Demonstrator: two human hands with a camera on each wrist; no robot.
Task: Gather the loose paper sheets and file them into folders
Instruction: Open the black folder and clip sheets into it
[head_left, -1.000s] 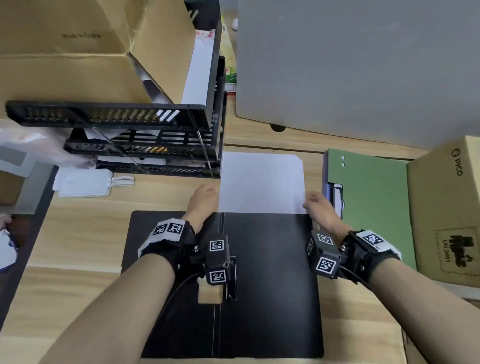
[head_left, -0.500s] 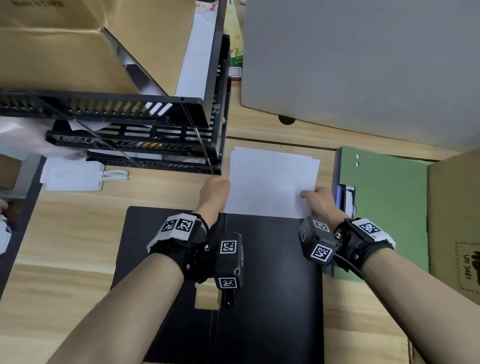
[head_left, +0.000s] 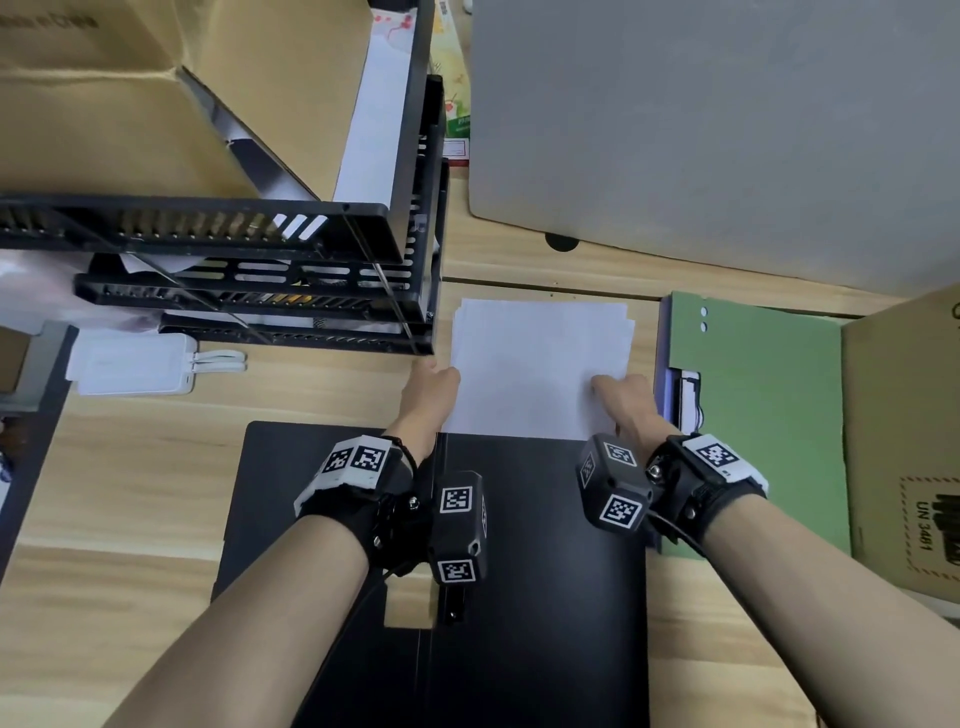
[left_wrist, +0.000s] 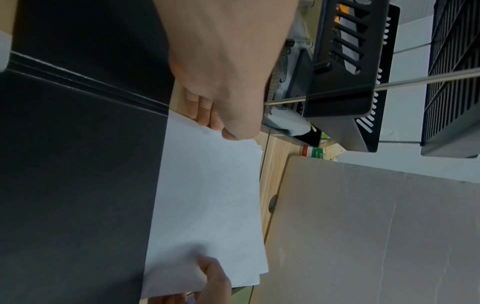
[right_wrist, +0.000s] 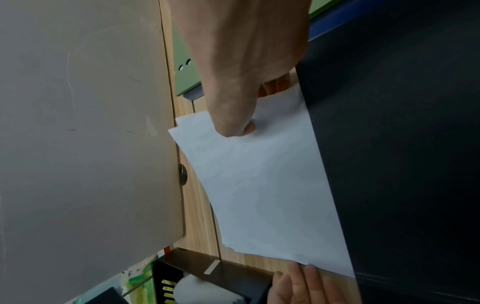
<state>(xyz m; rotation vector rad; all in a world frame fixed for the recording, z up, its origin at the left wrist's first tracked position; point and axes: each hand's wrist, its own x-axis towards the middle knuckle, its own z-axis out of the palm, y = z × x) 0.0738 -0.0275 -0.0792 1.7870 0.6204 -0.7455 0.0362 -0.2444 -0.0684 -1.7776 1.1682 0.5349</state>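
A stack of white paper sheets (head_left: 540, 364) lies on the wooden desk, slightly fanned at its far edge. Its near end meets the far edge of an open black folder (head_left: 519, 597); whether it is tucked under, I cannot tell. My left hand (head_left: 431, 384) stands on its side against the stack's left edge, its fingers (right_wrist: 306, 286) straight along it. My right hand (head_left: 623, 395) pinches the right edge, with the thumb (right_wrist: 233, 123) on top of the paper sheets (right_wrist: 259, 185) and the fingers beneath. A green folder (head_left: 753, 415) lies shut to the right.
A black stacked tray rack (head_left: 260, 260) with a cardboard box (head_left: 104, 130) on top stands close at the left. A grey board (head_left: 727, 130) rises behind the paper. A printed carton (head_left: 904, 441) sits at the right edge, a white power bank (head_left: 135, 364) at the left.
My right hand has slid inward from beside the stack, and its thumb now lies on top. The sheets have skewed and fanned at their far edge. My left hand stays at the left edge.
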